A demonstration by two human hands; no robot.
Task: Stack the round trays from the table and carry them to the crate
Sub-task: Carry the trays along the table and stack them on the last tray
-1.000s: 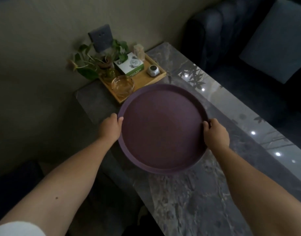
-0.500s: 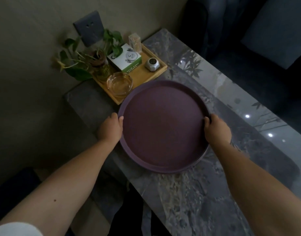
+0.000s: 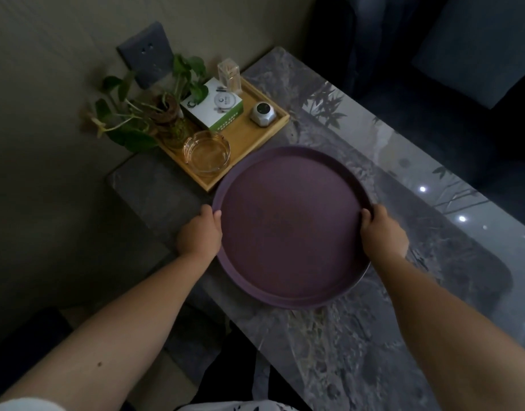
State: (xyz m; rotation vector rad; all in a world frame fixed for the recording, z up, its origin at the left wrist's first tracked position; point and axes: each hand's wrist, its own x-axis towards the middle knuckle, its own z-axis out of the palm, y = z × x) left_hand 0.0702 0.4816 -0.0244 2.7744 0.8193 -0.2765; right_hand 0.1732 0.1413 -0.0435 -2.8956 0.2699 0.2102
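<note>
A large round purple tray (image 3: 288,226) sits over the grey marble table (image 3: 359,351), near its left end. My left hand (image 3: 199,232) grips the tray's left rim, thumb over the edge. My right hand (image 3: 384,229) grips the right rim the same way. A thin pale edge shows under the tray at its lower right; I cannot tell whether it is a second tray. No crate is in view.
A wooden tray (image 3: 252,134) behind the purple one holds a glass ashtray (image 3: 206,152), a green-and-white box (image 3: 213,106), a small silver gadget (image 3: 262,113) and a potted plant (image 3: 163,111). A dark sofa (image 3: 433,69) runs along the table's far side.
The view has shifted closer and slightly right over the table. The purple tray stays between both hands, whose grip on the rim is unchanged.
</note>
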